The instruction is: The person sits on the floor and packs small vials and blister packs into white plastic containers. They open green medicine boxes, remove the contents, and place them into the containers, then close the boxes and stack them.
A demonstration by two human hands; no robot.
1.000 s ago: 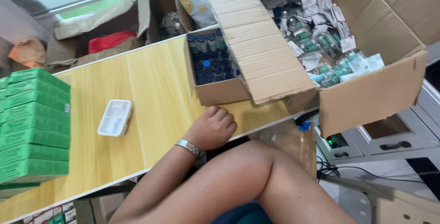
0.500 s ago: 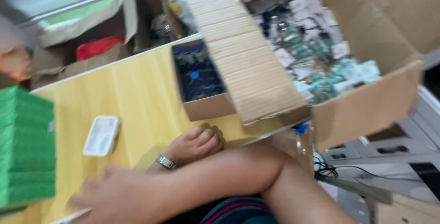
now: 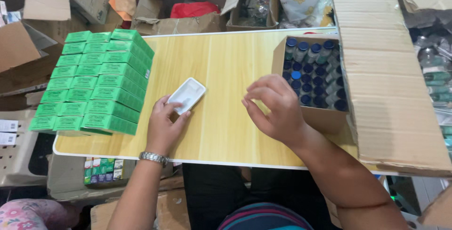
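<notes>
My left hand (image 3: 165,126) rests on the light wooden table (image 3: 226,65), its fingers touching the near end of a small white plastic tray (image 3: 187,94). A metal watch sits on that wrist. My right hand (image 3: 273,107) hovers above the table with curled fingers, just left of a small cardboard box (image 3: 325,117) filled with several blue-capped vials (image 3: 308,72). Whether the right hand pinches anything is not visible.
Stacks of green cartons (image 3: 94,79) fill the table's left side. A large cardboard flap (image 3: 381,79) covers the right edge, with more vials beyond it. Cardboard boxes and bags crowd the floor behind the table. My knees are under the front edge.
The view swung left and steadied. My left hand moved from the table's front edge to the white tray. My right hand came up near the vial box.
</notes>
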